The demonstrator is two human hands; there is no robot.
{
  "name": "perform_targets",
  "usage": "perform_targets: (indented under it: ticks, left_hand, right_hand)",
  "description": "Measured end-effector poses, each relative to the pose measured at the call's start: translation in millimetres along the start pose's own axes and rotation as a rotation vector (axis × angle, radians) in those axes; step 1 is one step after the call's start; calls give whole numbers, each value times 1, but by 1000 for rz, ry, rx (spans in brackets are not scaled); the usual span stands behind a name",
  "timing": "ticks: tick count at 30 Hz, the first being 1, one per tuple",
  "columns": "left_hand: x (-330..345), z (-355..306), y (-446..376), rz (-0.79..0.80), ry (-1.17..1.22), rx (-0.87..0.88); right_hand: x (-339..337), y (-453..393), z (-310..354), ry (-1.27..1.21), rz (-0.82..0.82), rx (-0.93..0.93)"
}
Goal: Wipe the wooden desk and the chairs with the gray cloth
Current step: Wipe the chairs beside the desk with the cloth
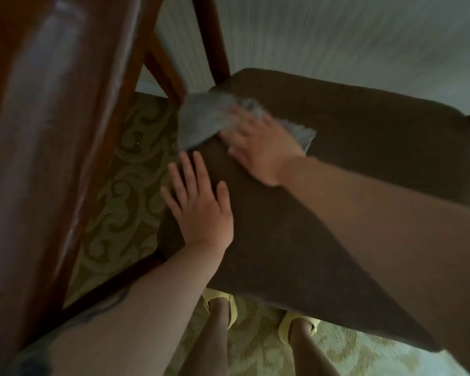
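Note:
A chair with a dark brown upholstered seat (350, 147) fills the middle of the view. The gray cloth (201, 120) lies on the seat's far left corner. My right hand (258, 147) presses flat on the cloth with fingers spread. My left hand (198, 204) rests flat on the seat's left edge, fingers straight, holding nothing. The wooden desk (46, 131) rises along the left side, its reddish-brown edge glossy and blurred.
A reddish wooden chair leg or desk leg (212, 36) stands behind the seat. A green patterned carpet (125, 191) lies between desk and chair. My feet in yellow slippers (223, 302) stand under the seat's near edge. A pale striped wall (337, 36) is behind.

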State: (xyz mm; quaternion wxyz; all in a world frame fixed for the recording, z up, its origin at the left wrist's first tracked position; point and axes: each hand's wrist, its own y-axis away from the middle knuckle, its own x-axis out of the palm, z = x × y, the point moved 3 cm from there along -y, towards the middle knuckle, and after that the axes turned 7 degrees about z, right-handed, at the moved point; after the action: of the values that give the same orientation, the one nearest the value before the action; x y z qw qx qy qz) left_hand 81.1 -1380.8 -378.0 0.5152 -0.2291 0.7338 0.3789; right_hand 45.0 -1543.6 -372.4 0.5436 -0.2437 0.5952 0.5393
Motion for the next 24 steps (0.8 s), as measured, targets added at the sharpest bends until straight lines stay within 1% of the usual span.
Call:
perform_targets:
  ticks: [2, 4, 6, 9, 11, 13, 14, 15, 17, 18, 19, 20, 23, 24]
  left_hand:
    - [-3, -11, -7, 20, 15, 15]
    - [-4, -24, -9, 68, -7, 53]
    - [-2, -34, -7, 123, -52, 106]
    - [-1, -51, 1, 169, -69, 185]
    - [1, -57, 11, 183, -62, 216]
    - [7, -72, 25, 215, -53, 265]
    - [10, -78, 33, 230, -50, 284]
    - [14, -84, 41, 247, -47, 303]
    - [21, -94, 55, 272, -44, 340]
    - [25, -97, 62, 278, -51, 362]
    - [28, -100, 68, 279, -65, 386]
    - [31, -101, 74, 272, -80, 409]
    - [39, -105, 86, 289, -101, 434]
    - [41, -107, 89, 304, -101, 430]
  right_hand:
    - [-8, 0, -49, -83, -72, 257]
    - [-6, 24, -101, -176, -127, 522]
    - [7, 69, -131, -262, -164, 697]
    - [38, 150, -134, -340, -316, 927]
    - [62, 192, -112, -385, -400, 1118]
    - [78, 221, -83, -426, -426, 1271]
    - [84, 227, -64, -438, -411, 1270]
    - [88, 228, -43, -426, -365, 1189]
    - [98, 231, -10, -314, -225, 848]
    - [102, 238, -7, -249, -170, 707]
    - [105, 247, -14, -233, -159, 659]
    - [107, 259, -25, -259, -178, 734]
    - [112, 295, -49, -500, -338, 1339]
    - [114, 297, -44, -559, -364, 1461]
